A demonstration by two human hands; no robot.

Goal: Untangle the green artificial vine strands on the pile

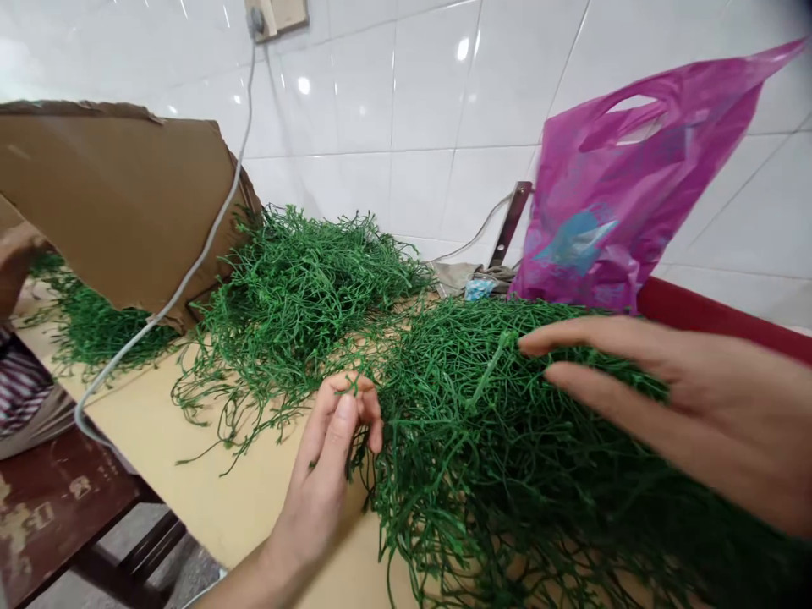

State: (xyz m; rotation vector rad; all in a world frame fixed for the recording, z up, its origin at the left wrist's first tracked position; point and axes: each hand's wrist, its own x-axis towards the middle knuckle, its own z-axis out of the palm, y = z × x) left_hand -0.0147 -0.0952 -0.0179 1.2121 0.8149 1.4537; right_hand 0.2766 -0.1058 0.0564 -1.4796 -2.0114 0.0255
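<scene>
My left hand, near the middle of the view, is closed with the thumb pressed on a thin green plastic stem with a forked tip. More stem seems to run down through the curled fingers. My right hand comes in from the right with thumb and fingers apart and nothing between them. Just off its fingertips is a blurred, paler green stem; whether it touches the pile I cannot tell. Under that hand spreads a big heap of green stems. Another heap lies behind my left hand.
A torn cardboard box stands at the left, with a grey cable hanging before it. Another person's arm reaches in by more stems. A pink plastic bag leans near the tiled wall. The pale tabletop ends at lower left.
</scene>
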